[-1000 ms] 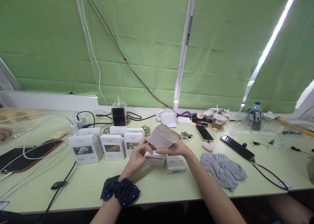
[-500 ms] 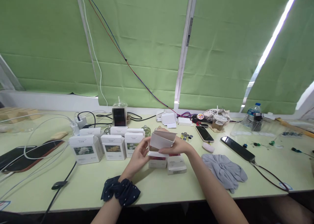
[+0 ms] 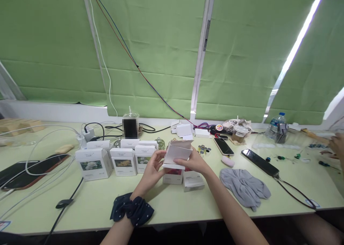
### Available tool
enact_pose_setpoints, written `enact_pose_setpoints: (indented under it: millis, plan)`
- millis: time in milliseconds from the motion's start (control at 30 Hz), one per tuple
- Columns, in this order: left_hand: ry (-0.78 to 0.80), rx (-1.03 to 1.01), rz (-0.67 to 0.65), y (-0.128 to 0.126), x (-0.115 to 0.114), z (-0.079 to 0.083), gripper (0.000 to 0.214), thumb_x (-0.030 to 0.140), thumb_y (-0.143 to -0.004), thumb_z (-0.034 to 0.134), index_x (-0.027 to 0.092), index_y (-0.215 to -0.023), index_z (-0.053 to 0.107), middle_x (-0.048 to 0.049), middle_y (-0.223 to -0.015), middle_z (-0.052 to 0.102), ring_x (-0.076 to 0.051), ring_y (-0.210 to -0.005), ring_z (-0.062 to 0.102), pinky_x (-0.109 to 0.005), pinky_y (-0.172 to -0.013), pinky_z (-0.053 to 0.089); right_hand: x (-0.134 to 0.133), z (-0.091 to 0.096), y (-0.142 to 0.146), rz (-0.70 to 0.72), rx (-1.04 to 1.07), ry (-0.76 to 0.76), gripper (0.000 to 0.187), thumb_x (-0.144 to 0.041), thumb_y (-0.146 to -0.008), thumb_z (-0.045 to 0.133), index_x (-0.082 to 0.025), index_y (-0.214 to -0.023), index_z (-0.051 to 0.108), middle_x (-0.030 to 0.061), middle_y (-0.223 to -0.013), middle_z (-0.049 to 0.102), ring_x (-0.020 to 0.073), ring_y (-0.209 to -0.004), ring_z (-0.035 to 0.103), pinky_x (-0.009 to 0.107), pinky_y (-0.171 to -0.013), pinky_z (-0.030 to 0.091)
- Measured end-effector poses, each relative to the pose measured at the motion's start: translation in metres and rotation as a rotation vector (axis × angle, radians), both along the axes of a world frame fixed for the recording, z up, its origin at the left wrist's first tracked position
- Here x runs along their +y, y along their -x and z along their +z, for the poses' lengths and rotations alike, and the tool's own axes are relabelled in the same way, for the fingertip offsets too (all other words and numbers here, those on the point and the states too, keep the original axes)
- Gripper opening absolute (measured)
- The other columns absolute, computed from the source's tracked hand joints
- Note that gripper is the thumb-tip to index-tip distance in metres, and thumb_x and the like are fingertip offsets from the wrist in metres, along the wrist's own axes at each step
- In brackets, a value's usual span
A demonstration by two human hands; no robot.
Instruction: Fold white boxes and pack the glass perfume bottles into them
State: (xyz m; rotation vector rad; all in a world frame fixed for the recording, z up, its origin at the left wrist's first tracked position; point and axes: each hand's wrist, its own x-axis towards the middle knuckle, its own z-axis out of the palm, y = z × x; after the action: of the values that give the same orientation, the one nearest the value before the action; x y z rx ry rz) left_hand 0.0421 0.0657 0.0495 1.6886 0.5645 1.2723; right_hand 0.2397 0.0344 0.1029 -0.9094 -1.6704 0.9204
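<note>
Between my two hands is a small white cardboard box (image 3: 177,152) with raised flaps, held above the table. My left hand (image 3: 153,170) grips its left side, thumb low and fingers behind. My right hand (image 3: 195,162) grips the right side, its thumb pressed on the near face. Just below stand a white box with a red flower picture (image 3: 172,177) and a tilted white box (image 3: 193,182). To the left are several white boxes with flower pictures, among them a white-flower box (image 3: 92,165) and a yellow-flower box (image 3: 124,163).
Small metal discs (image 3: 203,149), a phone (image 3: 223,146), a grey cloth (image 3: 245,187) and a black phone with a strap (image 3: 260,162) lie to the right. A lidded cup (image 3: 130,127) stands behind the boxes. Cables (image 3: 51,159) cross the left side. Another person's hand (image 3: 337,146) shows at the right edge.
The held box's near panel has tilted, and the opening seen below it is now covered. Another person's hand has come into view at the right edge.
</note>
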Motion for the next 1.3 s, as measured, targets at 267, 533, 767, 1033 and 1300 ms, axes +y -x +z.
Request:
enact_pose_setpoints:
  millis: [267, 533, 767, 1033, 1300]
  plan:
    - [-0.01, 0.021, 0.048, 0.0, 0.0, -0.002, 0.047, 0.028, -0.072, 0.075, 0.026, -0.113, 0.05, -0.0071, -0.118, 0.057, -0.022, -0.115, 0.055, -0.036, -0.096, 0.047, 0.0, -0.003, 0.001, -0.122, -0.001, 0.007, 0.057, -0.04, -0.07, 0.074, -0.019, -0.117, 0.05, 0.0101, -0.112, 0.064, 0.0225, -0.1, 0.063, 0.038, -0.084, 0.052]
    - [-0.102, 0.105, 0.111, 0.0, -0.001, -0.002, 0.04, 0.03, -0.073, 0.073, 0.022, -0.108, 0.057, -0.0086, -0.112, 0.061, -0.024, -0.108, 0.059, -0.04, -0.096, 0.047, -0.005, -0.002, 0.003, -0.149, -0.045, 0.022, 0.057, -0.044, -0.07, 0.072, -0.02, -0.117, 0.05, 0.0082, -0.104, 0.065, 0.0224, -0.091, 0.064, 0.036, -0.074, 0.055]
    - [-0.117, 0.127, 0.162, -0.001, -0.002, 0.0, 0.038, 0.03, -0.073, 0.073, 0.022, -0.106, 0.058, -0.0077, -0.11, 0.063, -0.023, -0.105, 0.061, -0.038, -0.094, 0.049, -0.007, 0.01, 0.005, -0.21, 0.083, -0.127, 0.036, -0.038, -0.074, 0.066, -0.022, -0.103, 0.054, 0.0043, -0.104, 0.064, 0.0185, -0.088, 0.061, 0.03, -0.077, 0.049]
    - [-0.096, 0.148, 0.147, -0.001, -0.005, 0.004, 0.037, 0.03, -0.073, 0.073, 0.022, -0.106, 0.058, -0.0074, -0.111, 0.063, -0.023, -0.106, 0.06, -0.037, -0.094, 0.048, -0.003, 0.036, 0.003, -0.168, 0.227, 0.06, 0.008, -0.023, -0.062, 0.061, -0.017, -0.068, 0.062, 0.0015, -0.07, 0.063, 0.0151, -0.066, 0.055, 0.024, -0.058, 0.039]
    - [-0.079, 0.088, 0.139, -0.001, -0.003, 0.002, 0.045, 0.03, -0.07, 0.076, 0.025, -0.109, 0.054, -0.0064, -0.114, 0.062, -0.023, -0.111, 0.059, -0.038, -0.097, 0.047, 0.003, 0.041, 0.002, -0.281, 0.132, 0.13, 0.014, -0.024, -0.057, 0.062, -0.017, -0.055, 0.05, -0.0051, -0.05, 0.049, 0.0103, -0.051, 0.044, 0.022, -0.05, 0.03]
